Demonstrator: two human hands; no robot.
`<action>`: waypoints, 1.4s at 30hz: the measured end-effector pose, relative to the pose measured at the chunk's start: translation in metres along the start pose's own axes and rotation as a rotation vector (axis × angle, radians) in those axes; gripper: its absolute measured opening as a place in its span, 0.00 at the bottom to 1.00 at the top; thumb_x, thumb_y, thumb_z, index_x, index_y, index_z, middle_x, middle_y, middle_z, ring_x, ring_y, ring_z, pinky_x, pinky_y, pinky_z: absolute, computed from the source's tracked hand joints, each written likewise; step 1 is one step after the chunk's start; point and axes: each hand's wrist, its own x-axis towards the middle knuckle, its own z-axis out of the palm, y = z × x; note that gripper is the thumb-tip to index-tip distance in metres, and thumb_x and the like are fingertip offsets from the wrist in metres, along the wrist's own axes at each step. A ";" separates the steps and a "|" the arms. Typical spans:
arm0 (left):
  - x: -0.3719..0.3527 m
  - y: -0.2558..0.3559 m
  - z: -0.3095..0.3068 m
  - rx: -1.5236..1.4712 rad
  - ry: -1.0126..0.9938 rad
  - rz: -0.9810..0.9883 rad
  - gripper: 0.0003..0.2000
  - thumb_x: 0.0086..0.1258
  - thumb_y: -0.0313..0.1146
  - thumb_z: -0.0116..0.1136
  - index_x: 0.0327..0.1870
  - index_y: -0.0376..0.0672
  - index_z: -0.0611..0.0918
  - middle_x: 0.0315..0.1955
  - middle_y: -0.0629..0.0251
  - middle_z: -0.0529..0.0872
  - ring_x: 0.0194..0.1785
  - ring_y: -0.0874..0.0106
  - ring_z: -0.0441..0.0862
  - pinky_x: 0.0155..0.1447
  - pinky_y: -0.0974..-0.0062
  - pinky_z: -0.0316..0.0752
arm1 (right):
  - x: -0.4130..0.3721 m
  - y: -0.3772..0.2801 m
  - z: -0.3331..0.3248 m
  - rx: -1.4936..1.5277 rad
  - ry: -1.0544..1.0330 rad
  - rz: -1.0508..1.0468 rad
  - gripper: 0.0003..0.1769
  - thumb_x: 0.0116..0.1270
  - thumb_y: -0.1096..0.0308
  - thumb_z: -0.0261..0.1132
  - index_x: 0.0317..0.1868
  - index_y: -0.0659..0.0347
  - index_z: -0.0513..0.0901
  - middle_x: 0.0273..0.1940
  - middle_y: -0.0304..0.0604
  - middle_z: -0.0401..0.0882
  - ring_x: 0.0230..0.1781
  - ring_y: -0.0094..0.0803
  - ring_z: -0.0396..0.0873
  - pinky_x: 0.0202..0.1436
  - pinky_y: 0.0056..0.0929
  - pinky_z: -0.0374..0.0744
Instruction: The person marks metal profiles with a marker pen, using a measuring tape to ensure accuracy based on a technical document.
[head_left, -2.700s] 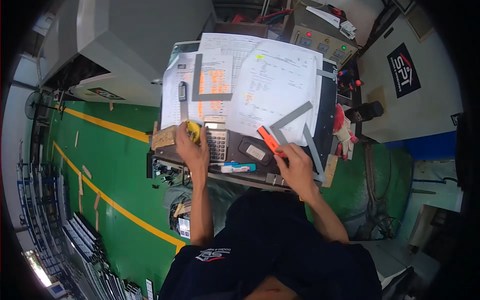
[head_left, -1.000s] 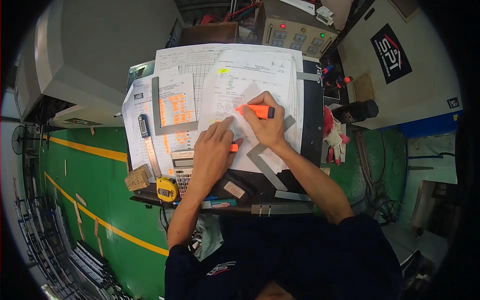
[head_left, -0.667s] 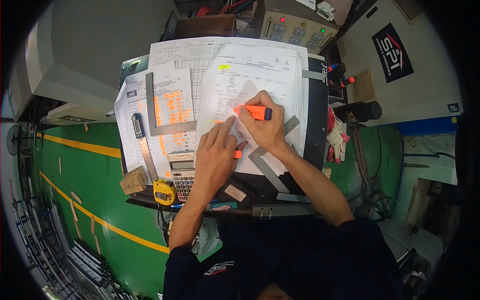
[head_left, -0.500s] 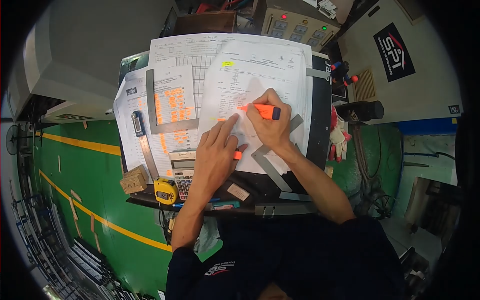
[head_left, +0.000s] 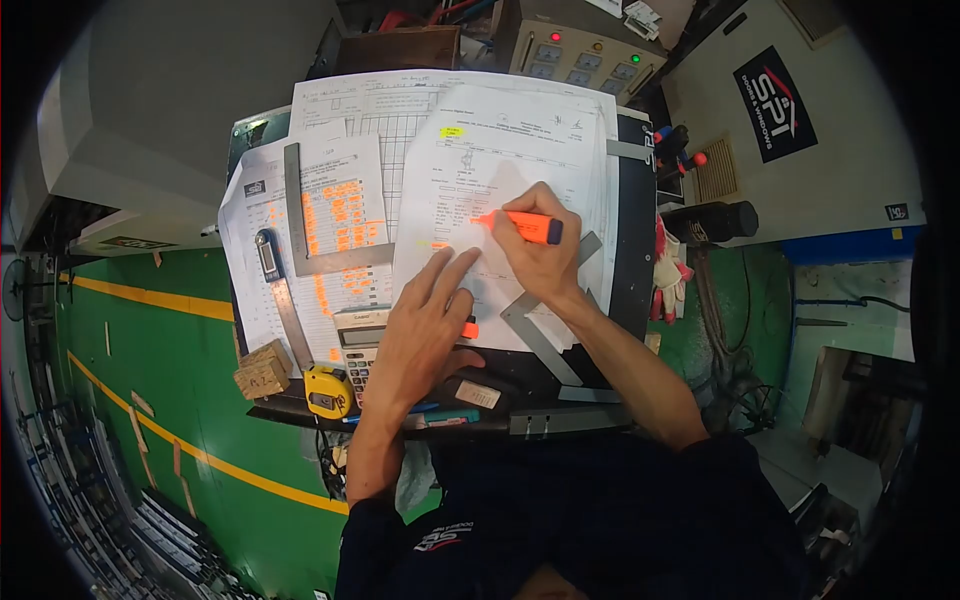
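My right hand [head_left: 540,250] grips an orange highlighter [head_left: 530,226], its tip on the printed white sheet [head_left: 510,140]. Low on the same sheet rests my left hand [head_left: 430,325], fingers spread. An orange cap [head_left: 469,328] shows beside its fingers; whether the hand touches it I cannot tell. The calculator [head_left: 360,340] is partly hidden under that hand. To the left, a metal square [head_left: 296,210] lies on a sheet with many orange marks [head_left: 340,205]. Another angled metal piece [head_left: 540,345] lies below my right hand.
A digital angle gauge [head_left: 268,256], a wooden block [head_left: 262,370] and a yellow tape measure [head_left: 327,391] sit at the left. Pens and a small labelled block [head_left: 478,394] are near the front edge. Gloves [head_left: 668,270] and a black bottle [head_left: 712,222] are at the right.
My left hand has shifted slightly down on the paper, with its fingers wider apart. The highlighter tip has moved only slightly. The whole view has shifted a little.
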 end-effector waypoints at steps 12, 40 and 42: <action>-0.005 -0.007 0.006 -0.042 0.029 0.016 0.24 0.45 0.32 0.77 0.38 0.35 0.74 0.70 0.55 0.68 0.75 0.50 0.62 0.72 0.59 0.68 | 0.001 -0.004 0.004 0.049 0.008 0.076 0.08 0.62 0.72 0.69 0.36 0.67 0.79 0.28 0.45 0.84 0.28 0.23 0.81 0.34 0.25 0.78; -0.004 -0.007 0.011 -0.136 0.008 0.165 0.19 0.53 0.27 0.73 0.39 0.36 0.73 0.66 0.56 0.74 0.72 0.53 0.68 0.78 0.48 0.59 | -0.053 -0.013 -0.060 -0.524 -0.294 -0.595 0.25 0.61 0.58 0.73 0.57 0.58 0.81 0.29 0.38 0.79 0.30 0.35 0.76 0.48 0.37 0.69; -0.001 -0.006 0.017 -0.122 0.035 0.188 0.17 0.55 0.26 0.72 0.40 0.36 0.74 0.63 0.56 0.76 0.70 0.54 0.71 0.79 0.45 0.54 | -0.060 -0.014 -0.063 -0.533 -0.344 -0.544 0.24 0.62 0.57 0.72 0.57 0.57 0.81 0.29 0.37 0.79 0.31 0.34 0.77 0.47 0.36 0.69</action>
